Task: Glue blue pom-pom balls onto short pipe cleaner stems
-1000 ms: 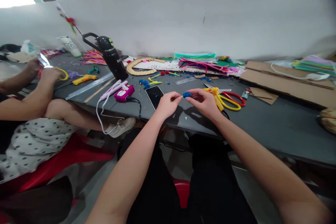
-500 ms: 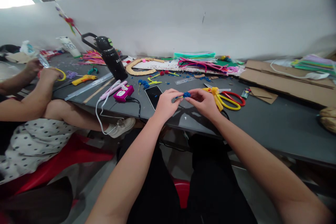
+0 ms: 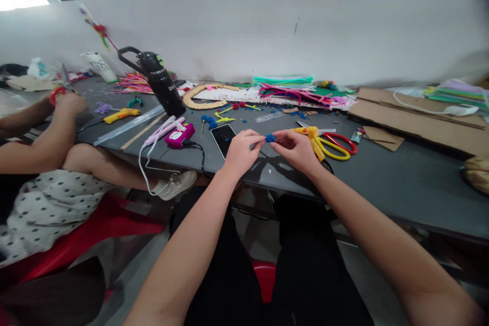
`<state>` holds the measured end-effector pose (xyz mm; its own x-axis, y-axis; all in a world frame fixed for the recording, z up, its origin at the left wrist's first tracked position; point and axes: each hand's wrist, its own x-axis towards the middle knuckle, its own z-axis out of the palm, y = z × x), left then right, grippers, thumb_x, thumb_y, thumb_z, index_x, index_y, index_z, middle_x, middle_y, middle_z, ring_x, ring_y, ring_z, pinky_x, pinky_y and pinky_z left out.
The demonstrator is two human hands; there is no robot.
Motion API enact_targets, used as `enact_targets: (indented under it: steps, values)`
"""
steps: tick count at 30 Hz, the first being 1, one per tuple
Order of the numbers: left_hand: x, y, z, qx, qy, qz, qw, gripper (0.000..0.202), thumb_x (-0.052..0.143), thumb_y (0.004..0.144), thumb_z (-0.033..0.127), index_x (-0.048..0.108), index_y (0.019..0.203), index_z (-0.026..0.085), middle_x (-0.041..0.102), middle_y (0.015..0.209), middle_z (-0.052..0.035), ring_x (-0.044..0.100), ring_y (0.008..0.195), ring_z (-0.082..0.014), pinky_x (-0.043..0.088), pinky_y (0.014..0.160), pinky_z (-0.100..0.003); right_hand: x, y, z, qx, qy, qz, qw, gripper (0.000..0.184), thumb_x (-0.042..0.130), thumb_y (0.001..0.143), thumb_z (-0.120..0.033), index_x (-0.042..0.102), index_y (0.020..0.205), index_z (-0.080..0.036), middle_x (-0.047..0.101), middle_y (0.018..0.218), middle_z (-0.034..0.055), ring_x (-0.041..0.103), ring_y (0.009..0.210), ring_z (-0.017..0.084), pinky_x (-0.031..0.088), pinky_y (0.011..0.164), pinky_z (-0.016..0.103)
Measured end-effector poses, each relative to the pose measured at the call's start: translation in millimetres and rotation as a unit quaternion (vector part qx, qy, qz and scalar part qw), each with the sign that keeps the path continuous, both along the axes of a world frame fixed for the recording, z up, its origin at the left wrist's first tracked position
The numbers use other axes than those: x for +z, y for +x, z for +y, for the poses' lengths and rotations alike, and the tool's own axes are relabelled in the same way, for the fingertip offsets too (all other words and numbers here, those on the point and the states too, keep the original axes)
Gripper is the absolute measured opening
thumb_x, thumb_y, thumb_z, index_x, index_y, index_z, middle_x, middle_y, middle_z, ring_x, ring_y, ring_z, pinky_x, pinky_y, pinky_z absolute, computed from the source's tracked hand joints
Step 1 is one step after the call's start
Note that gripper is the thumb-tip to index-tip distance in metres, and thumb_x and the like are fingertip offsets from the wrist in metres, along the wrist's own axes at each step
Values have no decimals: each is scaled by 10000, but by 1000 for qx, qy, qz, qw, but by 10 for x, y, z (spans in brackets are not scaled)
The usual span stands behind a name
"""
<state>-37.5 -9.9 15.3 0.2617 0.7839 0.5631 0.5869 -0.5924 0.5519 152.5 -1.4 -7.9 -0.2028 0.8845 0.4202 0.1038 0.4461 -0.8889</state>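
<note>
Between my two hands, just above the table's front edge, is a small fuzzy blue piece (image 3: 270, 138) that looks like pipe cleaner. My left hand (image 3: 244, 150) is closed, thumb and fingers pinched at the piece's left side. From the right, my right hand (image 3: 296, 147) pinches the same piece with its fingertips. A phone (image 3: 224, 138) lies beside my left hand. Behind my right hand are a yellow glue gun (image 3: 314, 137), yellow-handled scissors (image 3: 336, 148) and red-handled scissors (image 3: 346, 141). Another fuzzy blue piece (image 3: 209, 121) rests behind the phone.
A black bottle (image 3: 164, 86) stands at the back left, near a magenta power adapter (image 3: 179, 135) with cables. Pink pipe cleaners (image 3: 294, 94) lie at the back; cardboard (image 3: 412, 117) covers the right rear. On the left, a co-worker's hand (image 3: 72, 104) holds red-handled scissors.
The blue piece has shifted slightly left and turned between my fingers; the yellow bit at my left fingertips no longer shows. The co-worker's hands have moved left, and the scissors have turned upright.
</note>
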Motion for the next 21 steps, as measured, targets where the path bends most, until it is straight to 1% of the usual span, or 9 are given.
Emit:
enact_targets:
  steps: [9,15,21]
  values:
    - [5,-11,-9,-19,11,9,1000,189,591,861,211,758,947,196,703,948,-75,628,873,-180,488,826,-322,-6,0,9,-1,11,-9,1000,286,704,783,-374,670,1011,-205,718,921,59,674,800,189,575,792,362]
    - [8,-8,-10,-14,8,24,1000,195,579,864,206,757,944,208,703,941,-73,625,878,-182,485,825,-326,-10,-2,7,-5,11,-11,1000,299,710,770,-391,667,996,-200,715,909,60,672,788,190,579,778,368]
    - [16,-7,-11,-13,11,23,1000,190,582,855,187,756,934,188,707,922,-72,628,850,-176,489,789,-308,-13,-1,8,-6,16,-16,1000,281,707,774,-359,664,998,-194,713,901,57,669,784,183,574,767,349]
